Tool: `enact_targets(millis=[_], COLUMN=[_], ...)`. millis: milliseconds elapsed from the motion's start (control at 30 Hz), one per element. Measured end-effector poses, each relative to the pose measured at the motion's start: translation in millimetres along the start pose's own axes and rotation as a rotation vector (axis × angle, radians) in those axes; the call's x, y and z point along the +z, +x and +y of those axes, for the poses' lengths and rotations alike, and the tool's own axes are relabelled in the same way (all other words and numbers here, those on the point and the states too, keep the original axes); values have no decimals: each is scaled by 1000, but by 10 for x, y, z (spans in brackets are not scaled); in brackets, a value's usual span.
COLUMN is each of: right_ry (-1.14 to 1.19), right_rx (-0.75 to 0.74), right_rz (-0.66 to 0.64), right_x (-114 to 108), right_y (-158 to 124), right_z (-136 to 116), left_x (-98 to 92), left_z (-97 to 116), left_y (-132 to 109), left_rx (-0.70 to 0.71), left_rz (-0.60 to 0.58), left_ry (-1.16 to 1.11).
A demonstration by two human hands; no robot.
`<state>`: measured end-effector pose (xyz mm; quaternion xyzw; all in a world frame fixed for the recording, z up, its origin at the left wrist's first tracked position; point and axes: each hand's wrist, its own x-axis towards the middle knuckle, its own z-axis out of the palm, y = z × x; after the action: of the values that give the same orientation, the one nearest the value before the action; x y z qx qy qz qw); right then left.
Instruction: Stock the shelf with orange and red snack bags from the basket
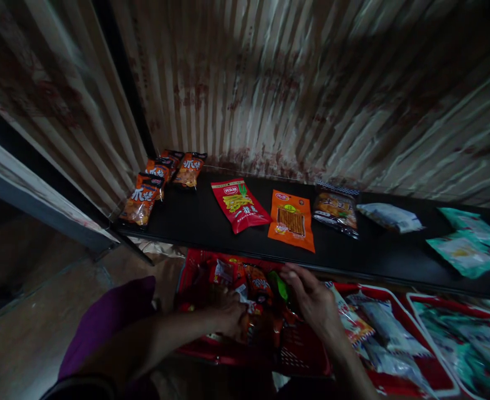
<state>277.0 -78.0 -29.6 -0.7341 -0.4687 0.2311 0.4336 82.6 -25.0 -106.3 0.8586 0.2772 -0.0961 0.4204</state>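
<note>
My left hand (230, 312) is down among the snack packets in a red basket (218, 355), its fingers dark and partly hidden. Close to it are an orange snack packet (258, 283) and a packet with a pale patch (223, 272). At the basket's right side, my right hand (315, 300) has its fingers bent around the edge of a bright green packet (281, 287); the grip is partly hidden. Just beyond the hands, a red pouch (240, 204) and an orange pouch (291, 220) lie on the black shelf (178, 214).
Several small orange bags (140, 203) sit at the shelf's left end by a black post (124, 78). Rightward lie a clear-topped packet (335, 210), a white packet (390, 216) and teal packets (465, 253). Two more filled baskets, one red (440, 378), one white-rimmed (414, 305), stand right.
</note>
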Motion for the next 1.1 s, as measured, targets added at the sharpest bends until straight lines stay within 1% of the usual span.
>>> enact_targets(millis=[67, 133, 167, 200, 233, 267, 333, 400, 467, 500, 567, 667, 767, 800, 867, 933, 1033, 1100], right_ry=[107, 149, 174, 216, 274, 346, 495, 627, 704, 710, 697, 722, 750, 746, 731, 720, 708, 710], right_rx=[-11, -23, -21, -16, -7, 6, 45, 113, 186, 200, 174, 139, 225, 248, 268, 283, 296, 287], right_rz=[153, 313, 372, 402, 396, 356, 198, 26, -89, -125, -176, -212, -161, -142, -132, -169, -293, -394], right_x=[-58, -108, -120, -120, -103, -69, 52, 225, 413, 499, 635, 732, 727, 713, 681, 655, 650, 672], right_y=[-53, -67, -53, -24, 16, 63, 161, 241, 299, 322, 364, 422, 452, 452, 437, 409, 367, 349], right_z=[-171, -332, -407, -478, -545, -609, -726, -823, -894, -920, -955, -968, -944, -934, -925, -934, -983, -1027], left_x=[-186, -404, -514, -620, -717, -805, -947, -1052, -1134, -1169, -1234, -1339, -1484, -1542, -1662, -1767, -1859, -1866], left_z=[-27, -8, 13, 38, 63, 88, 136, 183, 233, 258, 303, 330, 273, 236, 152, 75, 12, -2], left_y=[-177, -358, -444, -520, -583, -631, -677, -669, -639, -625, -611, -626, -640, -638, -624, -611, -602, -590], left_rx=[2, -9, -14, -29, -59, -86, -128, -169, -194, -198, -191, -134, -58, -42, 2, 52, 125, 146], left_rz=[-29, 5, 69, 182, 326, 456, 637, 752, 815, 834, 859, 844, 806, 829, 885, 870, 824, 771], left_ry=[41, 4, -40, -100, -160, -211, -309, -419, -524, -562, -594, -563, -546, -572, -702, -900, -1129, -1175])
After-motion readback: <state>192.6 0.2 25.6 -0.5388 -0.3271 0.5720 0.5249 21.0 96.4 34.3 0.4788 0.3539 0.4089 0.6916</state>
